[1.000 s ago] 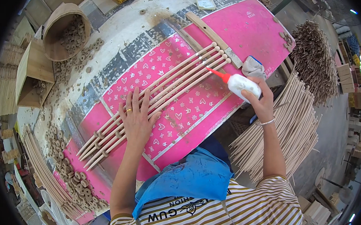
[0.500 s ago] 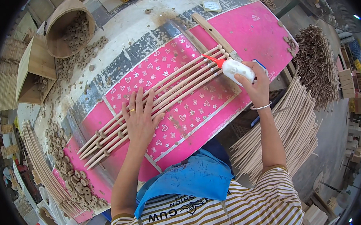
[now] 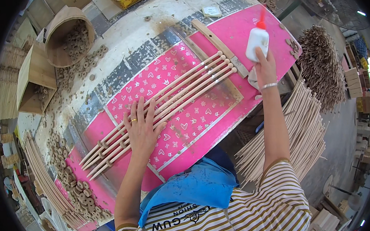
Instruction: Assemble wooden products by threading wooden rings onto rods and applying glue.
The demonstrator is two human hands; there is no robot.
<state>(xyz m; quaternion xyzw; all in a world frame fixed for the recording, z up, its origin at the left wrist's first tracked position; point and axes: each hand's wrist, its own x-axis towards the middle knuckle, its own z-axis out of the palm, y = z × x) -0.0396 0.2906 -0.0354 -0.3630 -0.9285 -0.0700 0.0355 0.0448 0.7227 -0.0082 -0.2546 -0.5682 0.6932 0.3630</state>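
Several slim wooden rods point(image 3: 191, 87) lie side by side, slanting across the pink patterned sheet. Small round knobs top their right ends, and their left ends taper. My left hand point(image 3: 142, 127) rests on the rods with its fingers spread, pressing on them near the middle. Wooden rings point(image 3: 105, 144) sit around the rods to the left of that hand. My right hand point(image 3: 265, 73) grips a white squeeze bottle point(image 3: 257, 44), held upright with its red nozzle pointing away from me. Beneath this hand a pale cloth point(image 3: 253, 78) shows at the table edge.
Loose wooden rings point(image 3: 81, 191) are heaped along the table's left side. A round wooden tub point(image 3: 54, 49) tipped sideways and a wooden box point(image 3: 35, 85) also hold rings. A wooden bar point(image 3: 214, 40) lies beyond the knobs. Bundled rods point(image 3: 287, 134) stand at my right.
My right hand has lifted the bottle away from the knobbed ends, to the right and farther off, turning its nozzle upward. My left hand stays on the rods.
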